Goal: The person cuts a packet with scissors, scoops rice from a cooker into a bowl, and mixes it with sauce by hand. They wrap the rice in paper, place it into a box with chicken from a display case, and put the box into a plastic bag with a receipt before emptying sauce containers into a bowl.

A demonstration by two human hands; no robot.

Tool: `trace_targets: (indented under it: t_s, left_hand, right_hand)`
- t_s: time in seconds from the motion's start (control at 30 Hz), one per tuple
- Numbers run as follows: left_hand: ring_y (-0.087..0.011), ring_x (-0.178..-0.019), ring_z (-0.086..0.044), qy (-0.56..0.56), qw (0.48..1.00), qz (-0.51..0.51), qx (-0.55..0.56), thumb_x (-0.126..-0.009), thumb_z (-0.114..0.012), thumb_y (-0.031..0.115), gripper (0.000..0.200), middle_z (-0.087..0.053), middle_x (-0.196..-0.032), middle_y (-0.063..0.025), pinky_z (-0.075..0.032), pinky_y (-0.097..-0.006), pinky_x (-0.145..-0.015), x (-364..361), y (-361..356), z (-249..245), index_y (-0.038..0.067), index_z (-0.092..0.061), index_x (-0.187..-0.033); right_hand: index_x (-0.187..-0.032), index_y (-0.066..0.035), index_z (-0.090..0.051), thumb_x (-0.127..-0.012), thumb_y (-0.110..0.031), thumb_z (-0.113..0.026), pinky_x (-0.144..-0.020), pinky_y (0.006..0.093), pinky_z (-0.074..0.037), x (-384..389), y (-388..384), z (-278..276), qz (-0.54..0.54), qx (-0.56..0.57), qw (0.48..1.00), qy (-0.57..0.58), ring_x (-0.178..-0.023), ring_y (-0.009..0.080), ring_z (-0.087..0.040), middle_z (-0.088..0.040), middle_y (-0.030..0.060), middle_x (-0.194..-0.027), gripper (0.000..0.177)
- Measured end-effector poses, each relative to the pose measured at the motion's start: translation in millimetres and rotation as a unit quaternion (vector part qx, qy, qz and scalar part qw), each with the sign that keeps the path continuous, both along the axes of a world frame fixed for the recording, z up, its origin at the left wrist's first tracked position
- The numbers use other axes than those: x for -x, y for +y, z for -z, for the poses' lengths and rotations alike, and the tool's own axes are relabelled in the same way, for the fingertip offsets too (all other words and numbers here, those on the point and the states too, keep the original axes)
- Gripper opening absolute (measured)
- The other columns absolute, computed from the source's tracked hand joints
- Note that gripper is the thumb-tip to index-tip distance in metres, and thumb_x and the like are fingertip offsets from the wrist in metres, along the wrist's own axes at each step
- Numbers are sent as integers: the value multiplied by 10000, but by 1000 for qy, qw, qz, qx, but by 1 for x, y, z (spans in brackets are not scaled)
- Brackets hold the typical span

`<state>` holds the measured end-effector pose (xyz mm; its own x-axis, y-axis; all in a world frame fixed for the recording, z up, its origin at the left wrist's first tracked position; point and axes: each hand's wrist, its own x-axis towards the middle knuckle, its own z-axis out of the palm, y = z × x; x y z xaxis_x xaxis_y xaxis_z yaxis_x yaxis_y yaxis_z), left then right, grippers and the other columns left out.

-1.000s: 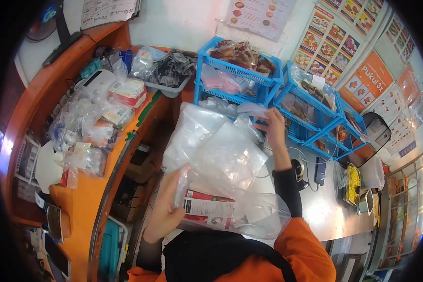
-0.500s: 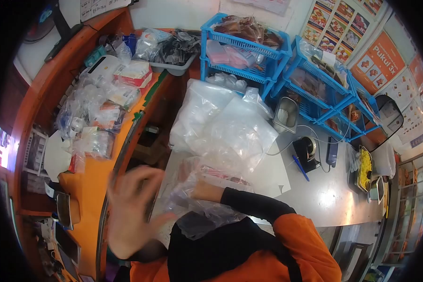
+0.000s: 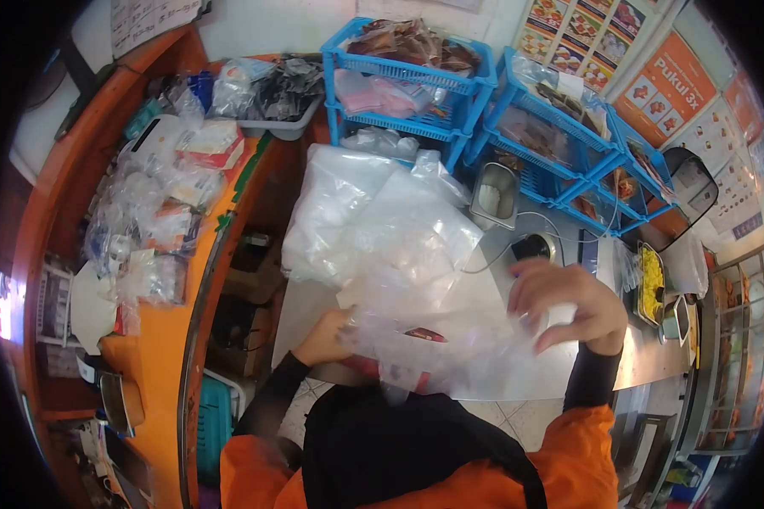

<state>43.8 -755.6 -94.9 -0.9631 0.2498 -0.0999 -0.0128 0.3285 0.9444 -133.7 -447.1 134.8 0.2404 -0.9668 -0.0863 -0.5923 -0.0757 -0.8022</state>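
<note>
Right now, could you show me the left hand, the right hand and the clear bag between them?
Left hand [image 3: 324, 338]: head view, middle of the hand.
Right hand [image 3: 575, 305]: head view, back of the hand.
Clear bag [image 3: 463, 343]: head view, middle of its blurred film.

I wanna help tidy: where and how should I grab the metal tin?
Probably the near rim of the metal tin, coming from the front: its top is open, its near end looks free, plastic bags crowd its left, blue racks stand behind.

room over steel counter [image 3: 654, 363] right of hands [image 3: 584, 307], blue racks [image 3: 399, 125] as barrier beyond
</note>
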Motion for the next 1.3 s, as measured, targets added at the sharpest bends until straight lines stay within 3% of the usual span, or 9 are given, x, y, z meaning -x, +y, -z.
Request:
trace_targets:
  t_s: [0.13, 0.27, 0.3, 0.47, 0.57, 0.63, 0.7, 1.13, 1.3]
  left_hand:
    - [-224, -835, -642, 60, 940, -283, -182, -678, -828, 151, 543, -667, -974, -113, -517, -320, -769, -8, 70, -14, -18, -596, -1139]
    - [-199, -1048, -565, 113, 960, -223, -129, -691, -841, 245, 649, -594, -1158, -138, -459, -366, -913, 10, 99, -12, -17, -549, -1208]
    - [-201, -1054, -559, 168, 979, -112, 32, -718, -814, 219, 623, -598, -1145, -122, -454, -367, -922, 13, 103, -27, -3, -536, -1229]
    - [-214, -1079, -543, 203, 968, 62, 131, -755, -778, 221, 609, -585, -1161, -108, -440, -365, -943, 40, 155, -34, 13, -514, -1262]
    - [-221, -1093, -534, 126, 989, 59, 43, -762, -771, 241, 616, -572, -1184, -110, -432, -364, -952, 42, 167, -36, 16, -507, -1271]
    - [-226, -1102, -528, 83, 996, 41, 10, -768, -766, 255, 621, -563, -1198, -111, -427, -363, -958, 42, 168, -37, 17, -502, -1277]
    - [-231, -1111, -522, 15, 999, -2, -31, -773, -762, 269, 626, -554, -1213, -112, -422, -362, -964, 41, 167, -37, 19, -497, -1283]
    - [-263, -1170, -484, -303, 926, -74, -210, -807, -732, 357, 665, -497, -1309, -118, -389, -355, -1003, 23, 170, -14, 30, -465, -1320]
    - [-251, -1126, -513, 114, 989, -92, -28, -838, -655, 205, 426, -547, -1171, -109, -424, -360, -930, 39, 195, -35, 35, -554, -1216]
  right_hand:
    - [-1357, -31, -412, -541, -399, -895, -1109, 385, -250, 7, 89, 116, 342, -24, 938, -48, -1377, 303, -259, -308, 201, -1457, 1017]
    - [-1151, -13, -589, -720, -264, -772, -1038, 436, -348, -85, 16, 198, 458, 110, 881, -48, -1221, 318, -454, -558, 182, -1225, 532]
    - [-1023, -32, -654, -713, -214, -735, -964, 414, -390, -105, 2, 206, 592, 87, 702, -386, -1090, 303, -517, -620, 125, -1023, 368]
    - [-933, -35, -653, -708, -116, -641, -845, 345, -402, -87, -46, 152, 55, 132, 959, 245, -913, 264, -519, -588, 98, -987, 240]
    - [-890, 28, -680, -724, -123, -640, -882, 382, -469, 7, -19, 131, 59, -25, 997, -49, -1027, 225, -607, -635, 121, -1076, 228]
    - [-981, 73, -635, -740, -37, -574, -626, 336, -538, 95, -26, 129, 327, -109, 927, -151, -794, 206, -696, -691, 148, -814, 271]
    - [-968, 52, -650, -762, -60, -571, -640, 402, -546, 155, -40, 171, 589, 1, 704, 397, -865, 301, -689, -677, 234, -938, 248]
    - [-980, -21, -688, -828, -111, -548, -806, 397, -554, 232, -46, 249, 565, -154, 730, 353, -947, 343, -669, -671, 203, -1041, 225]
    - [-902, 7, -678, -762, -115, -628, -778, 420, -544, 218, -30, 198, 680, -71, 666, 298, -895, 384, -666, -676, 234, -961, 193]
